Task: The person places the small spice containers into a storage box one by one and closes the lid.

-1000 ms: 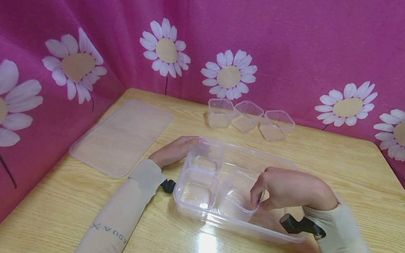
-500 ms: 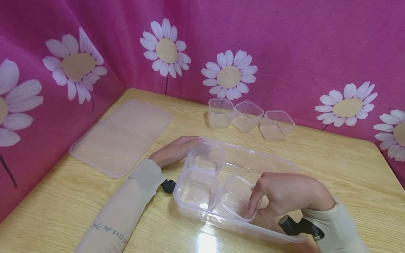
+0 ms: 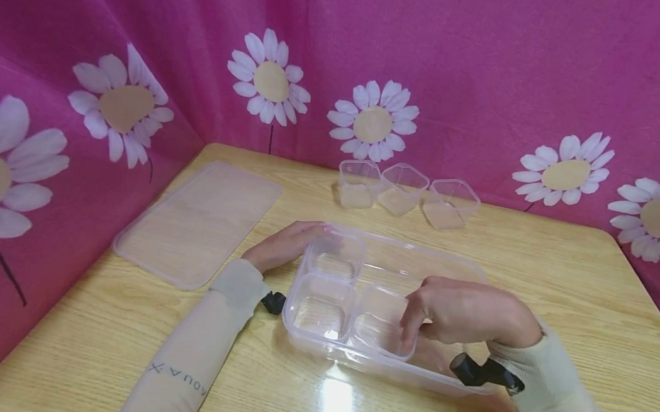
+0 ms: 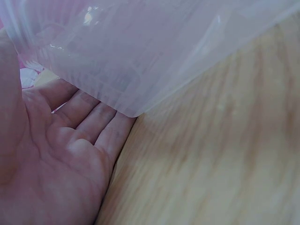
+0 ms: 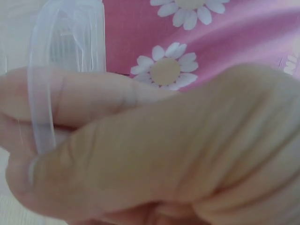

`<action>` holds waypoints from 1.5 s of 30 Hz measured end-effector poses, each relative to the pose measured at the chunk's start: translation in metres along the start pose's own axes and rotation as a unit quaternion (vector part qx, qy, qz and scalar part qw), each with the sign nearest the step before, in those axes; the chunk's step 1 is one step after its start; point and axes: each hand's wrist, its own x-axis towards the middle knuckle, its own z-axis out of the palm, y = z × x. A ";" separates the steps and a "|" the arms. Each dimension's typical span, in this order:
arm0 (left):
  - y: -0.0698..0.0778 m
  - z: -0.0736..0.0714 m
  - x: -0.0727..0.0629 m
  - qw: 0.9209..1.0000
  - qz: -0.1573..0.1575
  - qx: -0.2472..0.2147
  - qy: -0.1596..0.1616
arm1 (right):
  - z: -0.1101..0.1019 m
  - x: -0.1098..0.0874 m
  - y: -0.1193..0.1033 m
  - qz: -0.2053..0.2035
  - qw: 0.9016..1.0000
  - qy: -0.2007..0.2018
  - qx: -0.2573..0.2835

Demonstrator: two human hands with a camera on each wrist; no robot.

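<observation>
A clear rectangular plastic box (image 3: 397, 369) stands on the wooden table. Two small clear containers, a back one (image 3: 335, 256) and a front one (image 3: 320, 307), fill its left end. My right hand (image 3: 467, 314) reaches in and pinches the rim of a third small container (image 3: 378, 329), beside the front one. In the right wrist view, that rim (image 5: 41, 98) passes between thumb and fingers. My left hand (image 3: 284, 246) rests at the box's back left corner. In the left wrist view its fingers (image 4: 86, 112) extend fairly straight under the box wall (image 4: 140, 61), which hides their tips.
A flat translucent lid (image 3: 200, 220) lies at the left of the table (image 3: 574, 304). Along the back stand a left cup (image 3: 356, 195), a middle cup (image 3: 402, 195) and a right cup (image 3: 445, 215). A pink flowered cloth (image 3: 456, 47) hangs behind.
My right hand has moved slightly left with the small container. That container has straightened and settled lower in the box, close to the front left one. My left hand has stayed in place.
</observation>
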 end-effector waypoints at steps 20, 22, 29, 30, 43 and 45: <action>0.000 0.000 0.001 1.000 0.017 -0.011 -0.008 | 0.003 0.003 -0.005 -0.009 0.998 0.014 -0.059; 0.000 0.000 0.001 1.000 0.018 -0.009 -0.008 | 0.003 0.004 -0.005 -0.016 0.998 0.013 -0.063; 0.001 0.000 0.001 1.000 0.012 -0.011 -0.006 | 0.004 0.004 -0.005 -0.011 0.999 0.003 -0.035; 0.001 0.000 0.000 1.000 0.007 -0.011 -0.005 | 0.004 0.004 -0.005 -0.007 1.000 0.001 -0.025; 0.002 0.001 -0.001 1.000 0.006 -0.001 -0.002 | 0.002 0.001 -0.006 0.002 1.000 -0.018 0.020; 0.002 0.001 -0.001 1.000 0.005 0.002 -0.001 | 0.001 0.000 -0.006 -0.002 1.000 -0.016 0.014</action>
